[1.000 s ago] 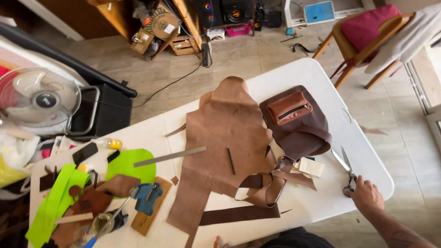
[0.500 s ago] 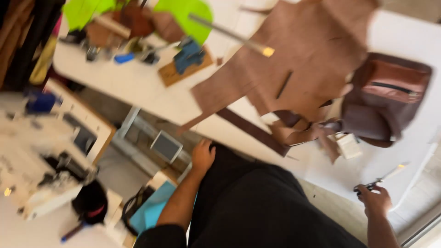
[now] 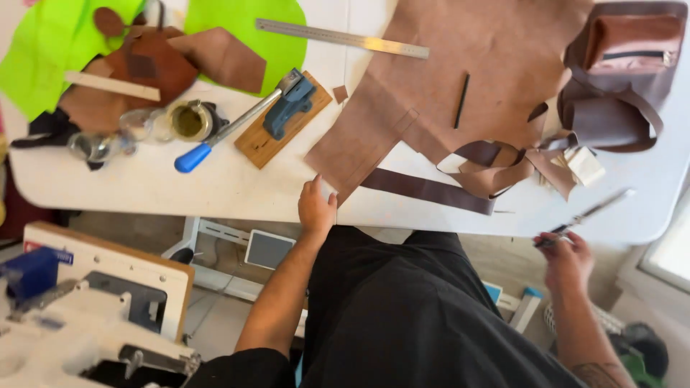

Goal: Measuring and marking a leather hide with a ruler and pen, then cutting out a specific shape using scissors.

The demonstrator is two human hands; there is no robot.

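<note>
My left hand (image 3: 317, 208) rests on the near edge of the white table (image 3: 215, 183), fingertips touching the lower corner of a large brown leather hide (image 3: 460, 65). My right hand (image 3: 564, 255) is off the table's edge and grips a pair of scissors (image 3: 589, 212) by the handles, blades pointing up and right. A dark brown leather strip (image 3: 424, 189) lies on the table between the two hands. A brown leather bag (image 3: 622, 65) sits at the far right.
A metal ruler (image 3: 341, 38) lies on the hide. A blue-handled tool (image 3: 230, 128) and a blue tool on a wooden block (image 3: 284, 118) sit left of it, near jars (image 3: 188, 120), leather scraps and green sheets (image 3: 244, 32). A sewing machine (image 3: 86, 309) stands at lower left.
The view has swung down and closer to the table's edge. My left hand has come up from my lap to the table edge. My right hand has lifted the scissors off the table.
</note>
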